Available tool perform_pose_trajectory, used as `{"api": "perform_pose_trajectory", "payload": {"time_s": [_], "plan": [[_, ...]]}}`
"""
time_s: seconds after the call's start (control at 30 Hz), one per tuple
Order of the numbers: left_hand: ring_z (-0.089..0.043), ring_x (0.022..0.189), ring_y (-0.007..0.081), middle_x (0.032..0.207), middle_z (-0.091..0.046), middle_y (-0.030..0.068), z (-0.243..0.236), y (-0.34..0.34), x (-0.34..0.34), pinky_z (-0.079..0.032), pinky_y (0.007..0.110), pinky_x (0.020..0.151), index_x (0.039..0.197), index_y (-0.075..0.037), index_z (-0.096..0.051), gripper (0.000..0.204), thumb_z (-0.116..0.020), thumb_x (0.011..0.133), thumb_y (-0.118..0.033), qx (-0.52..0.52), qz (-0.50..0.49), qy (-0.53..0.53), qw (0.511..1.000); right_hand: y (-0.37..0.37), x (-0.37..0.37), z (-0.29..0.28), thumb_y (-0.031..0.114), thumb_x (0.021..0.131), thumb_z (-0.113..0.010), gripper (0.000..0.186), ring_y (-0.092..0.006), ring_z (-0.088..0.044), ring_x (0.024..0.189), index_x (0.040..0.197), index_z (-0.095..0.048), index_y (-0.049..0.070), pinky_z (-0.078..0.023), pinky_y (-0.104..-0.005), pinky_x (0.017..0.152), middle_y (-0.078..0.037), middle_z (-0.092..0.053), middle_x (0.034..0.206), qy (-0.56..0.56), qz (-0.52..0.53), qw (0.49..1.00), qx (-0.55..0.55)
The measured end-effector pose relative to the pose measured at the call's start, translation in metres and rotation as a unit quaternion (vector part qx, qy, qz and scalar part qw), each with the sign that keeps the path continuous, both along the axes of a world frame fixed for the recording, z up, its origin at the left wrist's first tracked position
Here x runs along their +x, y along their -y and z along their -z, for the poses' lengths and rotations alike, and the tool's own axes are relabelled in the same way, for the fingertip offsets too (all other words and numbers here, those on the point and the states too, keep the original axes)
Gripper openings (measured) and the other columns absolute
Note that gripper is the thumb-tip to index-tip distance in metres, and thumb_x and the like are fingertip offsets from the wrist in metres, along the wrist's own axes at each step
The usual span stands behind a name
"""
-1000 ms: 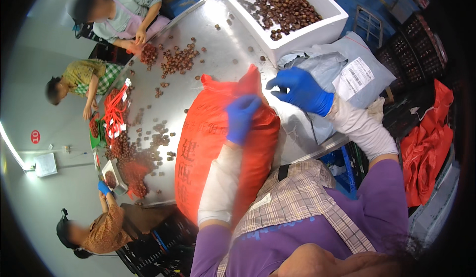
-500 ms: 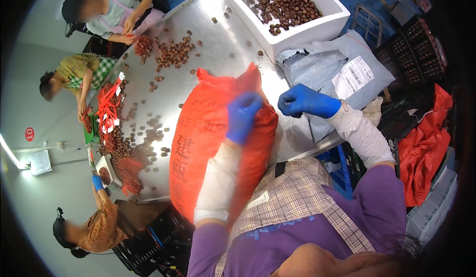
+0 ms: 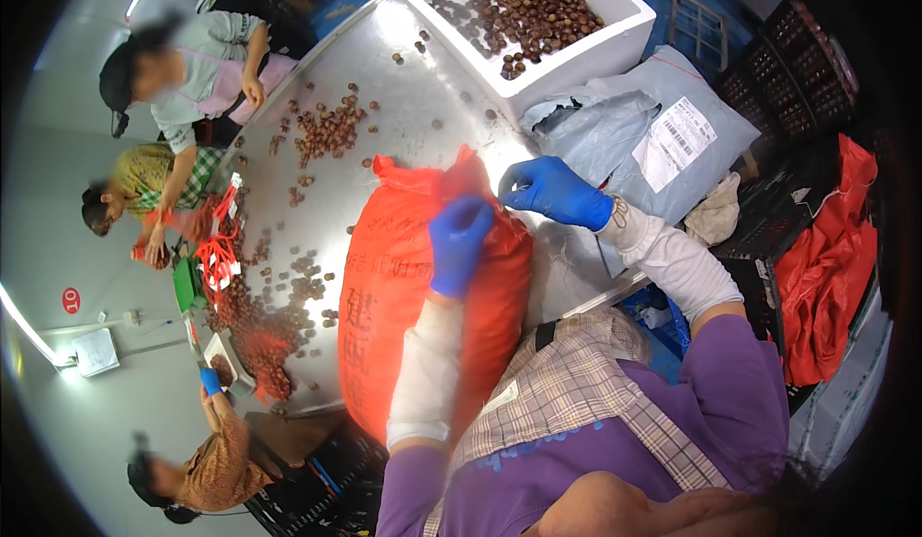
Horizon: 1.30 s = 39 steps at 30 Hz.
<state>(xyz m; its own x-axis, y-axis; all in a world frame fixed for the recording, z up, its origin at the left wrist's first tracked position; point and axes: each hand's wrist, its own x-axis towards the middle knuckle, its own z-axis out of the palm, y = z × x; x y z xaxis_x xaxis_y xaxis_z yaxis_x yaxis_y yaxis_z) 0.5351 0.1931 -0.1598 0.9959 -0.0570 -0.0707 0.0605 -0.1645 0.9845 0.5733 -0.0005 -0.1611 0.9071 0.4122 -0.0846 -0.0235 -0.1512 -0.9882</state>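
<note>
A full red woven sack (image 3: 413, 335) with dark printing lies on the metal table in front of me. My left hand (image 3: 459, 247), in a blue glove, is over the upper part of the sack with its fingers closed. Just past the sack's right edge is my right hand (image 3: 555, 193), also blue-gloved, its thumb and fingers pinched together and pointing toward the left hand. The two hands are a short gap apart. Whatever thin thing they may hold is too small to make out.
Brown nuts (image 3: 331, 132) lie scattered over the metal table (image 3: 403, 90). A white foam box (image 3: 538, 85) of nuts and a grey plastic bag (image 3: 691, 105) stand to the right. Red sacks (image 3: 826, 268) hang over dark crates. Several people (image 3: 206, 85) work along the left edge.
My right hand has moved left toward the sack, and my left hand has shifted slightly down and left. The hands are closer together. A co-worker's arm now reaches along the table's left edge.
</note>
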Motion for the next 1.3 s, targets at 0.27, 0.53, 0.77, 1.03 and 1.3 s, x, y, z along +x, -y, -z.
{"api": "perform_pose_trajectory", "payload": {"time_s": [0.27, 0.53, 0.77, 1.03, 1.3], "plan": [[-0.049, 0.072, 0.0041, 0.079, -0.056, -0.0040, 0.005, 0.000, -0.004, -0.042, 0.019, 0.064, 0.088, 0.002, -0.063, 0.005, -0.063, 0.085, -0.003, 0.013, -0.019, 0.002, 1.000, 0.010, -0.007, 0.019, 0.014, 0.082, -0.069, 0.010, -0.0025, -0.042, 0.061, 0.087, -0.064, 0.006, -0.036, -0.0180, 0.055, 0.006, -0.052, 0.069, -0.026, 0.124, 0.990, 0.070], [-0.052, 0.077, 0.0062, 0.084, -0.058, -0.0026, 0.000, 0.002, -0.005, -0.045, 0.021, 0.070, 0.093, 0.002, -0.063, 0.009, -0.061, 0.084, 0.000, 0.017, -0.015, -0.033, 0.999, -0.005, -0.023, 0.005, 0.025, 0.081, -0.064, 0.010, -0.0194, -0.061, 0.063, 0.088, -0.069, 0.019, -0.045, -0.0352, 0.059, -0.001, -0.064, 0.072, 0.402, 0.110, 0.874, -0.250], [-0.063, 0.091, 0.0204, 0.101, -0.065, 0.0103, 0.006, 0.002, 0.000, -0.050, 0.030, 0.080, 0.109, -0.002, -0.064, 0.028, -0.063, 0.081, -0.002, 0.047, 0.048, 0.099, 0.993, 0.022, -0.010, 0.006, 0.012, 0.073, -0.071, 0.014, -0.0129, -0.058, 0.059, 0.085, -0.069, 0.007, -0.045, -0.0276, 0.057, -0.006, -0.063, 0.069, 0.126, 0.090, 0.971, -0.179], [-0.059, 0.100, 0.0344, 0.115, -0.059, 0.0170, 0.005, 0.012, -0.001, -0.049, 0.041, 0.084, 0.116, -0.005, -0.061, 0.039, -0.063, 0.077, -0.004, 0.234, 0.075, 0.241, 0.939, 0.054, -0.017, 0.032, 0.011, 0.081, -0.063, 0.010, -0.0051, -0.051, 0.063, 0.087, -0.065, 0.003, -0.042, -0.0222, 0.053, 0.003, -0.059, 0.076, -0.185, 0.099, 0.978, -0.021], [-0.059, 0.094, 0.0344, 0.110, -0.060, 0.0135, 0.028, 0.017, 0.006, -0.049, 0.042, 0.078, 0.104, -0.006, -0.064, 0.027, -0.065, 0.077, -0.007, 0.272, 0.059, 0.254, 0.926, 0.074, -0.022, 0.007, 0.016, 0.087, -0.064, 0.025, -0.0064, -0.056, 0.076, 0.107, -0.065, 0.001, -0.045, -0.0217, 0.068, -0.001, -0.064, 0.087, -0.114, 0.088, 0.987, -0.069]]}}
